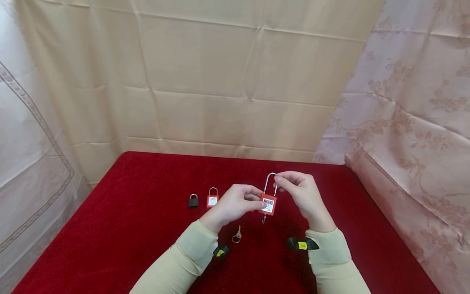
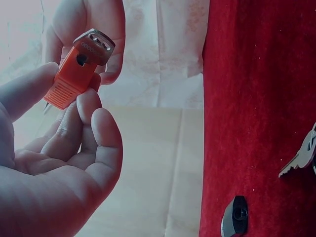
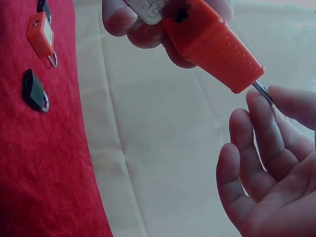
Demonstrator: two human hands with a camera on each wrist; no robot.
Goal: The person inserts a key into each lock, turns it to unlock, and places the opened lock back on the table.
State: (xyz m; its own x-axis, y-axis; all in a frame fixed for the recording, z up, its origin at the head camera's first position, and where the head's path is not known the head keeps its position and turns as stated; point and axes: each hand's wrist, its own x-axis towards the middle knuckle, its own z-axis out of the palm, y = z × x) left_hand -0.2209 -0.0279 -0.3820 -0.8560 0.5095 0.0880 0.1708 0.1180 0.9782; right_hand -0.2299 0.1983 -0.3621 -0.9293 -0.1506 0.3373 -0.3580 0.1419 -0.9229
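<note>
A red padlock with a tall metal shackle is held upright above the table. My left hand grips its body between thumb and fingers. At the shackle's right leg, my right hand pinches the metal between thumb and forefinger. A metal key sits at the padlock's bottom end beside a dark opening; how deep it goes in, I cannot tell. In the right wrist view the shackle leg comes out of the red body, and the other fingers are loosely bent.
On the red cloth lie a black padlock and a second red padlock, left of my hands. The right wrist view shows another black padlock. A loose key on a ring lies nearer me. Curtains hang behind.
</note>
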